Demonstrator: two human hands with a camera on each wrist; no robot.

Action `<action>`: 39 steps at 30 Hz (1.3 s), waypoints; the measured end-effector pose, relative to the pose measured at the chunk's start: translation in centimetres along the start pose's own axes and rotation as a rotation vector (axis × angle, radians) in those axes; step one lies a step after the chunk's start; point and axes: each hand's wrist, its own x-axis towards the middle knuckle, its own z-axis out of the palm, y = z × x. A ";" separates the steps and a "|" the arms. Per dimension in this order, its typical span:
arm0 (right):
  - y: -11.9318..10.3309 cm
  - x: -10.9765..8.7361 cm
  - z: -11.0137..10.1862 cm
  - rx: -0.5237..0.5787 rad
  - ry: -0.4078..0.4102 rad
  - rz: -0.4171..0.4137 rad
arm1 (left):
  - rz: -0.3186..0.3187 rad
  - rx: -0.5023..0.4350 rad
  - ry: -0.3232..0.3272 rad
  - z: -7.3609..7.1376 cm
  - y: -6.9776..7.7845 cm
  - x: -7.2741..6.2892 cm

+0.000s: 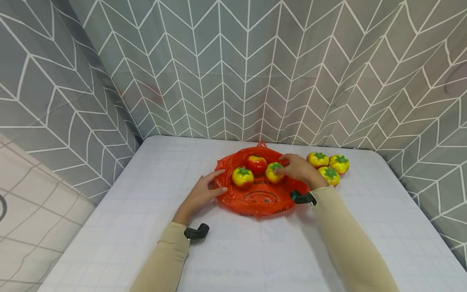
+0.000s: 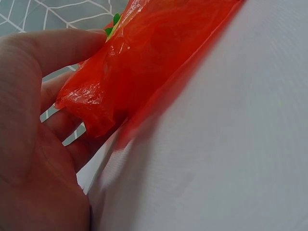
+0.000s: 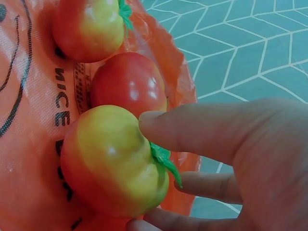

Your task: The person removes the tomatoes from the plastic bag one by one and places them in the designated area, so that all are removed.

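A red plastic bag [image 1: 237,200] lies spread and mouth up on a white table [image 1: 233,259]. The person's left hand [image 1: 202,194] grips the bag's left edge, thumb to one side and fingers to the other, probably to steady it and keep the mouth wide. The right hand [image 1: 300,168] grasps a yellow-and-red tomato [image 3: 110,163] inside the bag, at its right, digits set around the leafy end, likely the easiest part to reach from above. Near it in the bag sit a red fruit [image 1: 256,165] (no leaves show on this one) and a second tomato [image 1: 242,179]. Three more tomatoes [image 1: 329,178] cluster on the table just right of the bag, seemingly handy for the right arm. The bag's long axis runs left to right; a small peak [image 1: 261,144] points toward the grey curtain [image 1: 251,81]. The held tomato is squat, its green cap turned up toward the palm.
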 end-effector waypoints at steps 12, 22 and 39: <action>-0.4 0.0 0.6 -0.046 -0.036 0.023 | 0.008 -0.013 0.000 0.0 0.1 0.0; -0.4 0.2 0.9 -0.095 -0.028 -0.009 | 0.011 -0.008 -0.002 0.0 0.1 0.1; -0.9 -2.0 -0.4 0.105 0.014 0.000 | -0.028 0.000 0.007 0.0 0.2 0.0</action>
